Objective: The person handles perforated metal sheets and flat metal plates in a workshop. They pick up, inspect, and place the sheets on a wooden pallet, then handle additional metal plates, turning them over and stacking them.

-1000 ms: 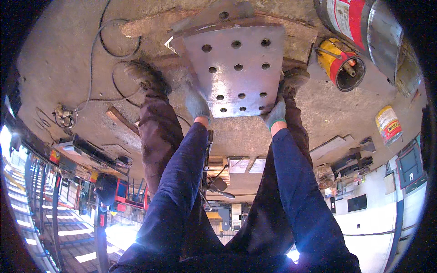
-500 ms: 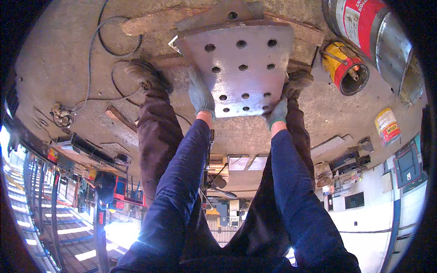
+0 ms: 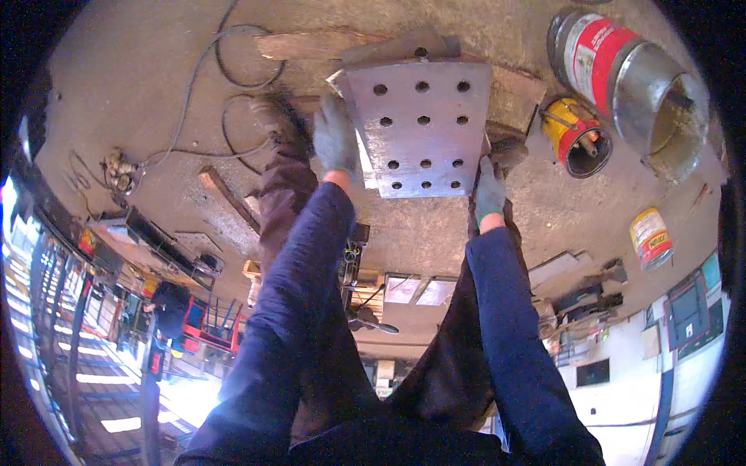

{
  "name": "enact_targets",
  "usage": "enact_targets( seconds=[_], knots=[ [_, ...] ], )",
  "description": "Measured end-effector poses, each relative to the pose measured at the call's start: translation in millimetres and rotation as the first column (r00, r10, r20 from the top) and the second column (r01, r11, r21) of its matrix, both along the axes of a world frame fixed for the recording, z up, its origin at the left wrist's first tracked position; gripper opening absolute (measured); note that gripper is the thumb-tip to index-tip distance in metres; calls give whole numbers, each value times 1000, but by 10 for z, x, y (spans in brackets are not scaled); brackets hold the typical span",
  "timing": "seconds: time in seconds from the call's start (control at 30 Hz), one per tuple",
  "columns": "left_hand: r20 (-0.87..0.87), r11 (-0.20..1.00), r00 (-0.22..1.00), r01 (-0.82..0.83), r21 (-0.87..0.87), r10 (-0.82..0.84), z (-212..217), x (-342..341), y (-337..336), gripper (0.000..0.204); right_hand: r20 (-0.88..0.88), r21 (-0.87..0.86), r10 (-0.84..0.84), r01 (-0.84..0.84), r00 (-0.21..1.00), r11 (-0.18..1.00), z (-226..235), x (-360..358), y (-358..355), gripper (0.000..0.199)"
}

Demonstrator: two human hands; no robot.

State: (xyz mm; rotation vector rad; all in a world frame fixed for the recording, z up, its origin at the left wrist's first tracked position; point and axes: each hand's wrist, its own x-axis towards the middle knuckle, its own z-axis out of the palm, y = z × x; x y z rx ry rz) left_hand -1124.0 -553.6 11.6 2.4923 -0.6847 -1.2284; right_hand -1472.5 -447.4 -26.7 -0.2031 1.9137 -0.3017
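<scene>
A grey metal plate (image 3: 443, 140) with rows of round holes lies on top of other flat pieces between my feet. My left hand (image 3: 336, 140), in a grey work glove, is just off the plate's left edge, with its fingers stretched out and nothing in them. On the other side, my gloved right hand (image 3: 489, 190) is held along the plate's near right edge, fingers extended; whether it touches the metal is hard to make out. Behind the plate, part of another dark metal piece (image 3: 396, 48) with a hole sticks out. A wooden board (image 3: 311, 44) lies at the far left of the stack.
A yellow and red can (image 3: 563, 124) and a large red and silver drum (image 3: 598, 58), both tipped, lie to the right, with a smaller tin (image 3: 651, 233) nearer. On the left are a looped cable (image 3: 186, 101) and a wooden strip (image 3: 227, 198). My boots flank the plate.
Both hands have loosened from the plate's sides; the left one has moved outward from its edge. The plate stays on the stack, and the whole view has shifted a little.
</scene>
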Motion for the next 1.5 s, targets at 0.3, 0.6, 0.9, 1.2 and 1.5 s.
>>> enact_targets(
  seconds=[0.3, 0.6, 0.9, 1.2, 1.5],
  knots=[
    [207, 974, 958, 217, -63, -200, 2650, 1492, 444, 60, 160, -180, 258, -228, 953, 957, 2621, -1128, -840, 44],
    [-29, 941, 997, -52, 335, 66, 4617, -158, 4225, 72, 217, 65, 226, -245, 950, 967, 4168, -3327, -1214, 31],
    [-241, 801, 833, -335, 496, 498, 4953, -686, 5227, 77, -77, -92, 494, -500, 866, 861, 5801, -716, -1903, 33],
    [79, 640, 636, -756, -139, 768, 4838, 2630, 4802, 46, 73, -119, 871, -863, 486, 491, 6012, 2153, -2148, 43],
    [41, 511, 519, -820, -259, 854, 5376, 3903, 4427, 66, 31, -237, 950, -921, 311, 310, 5870, 4100, -2627, 33]
  ],
)
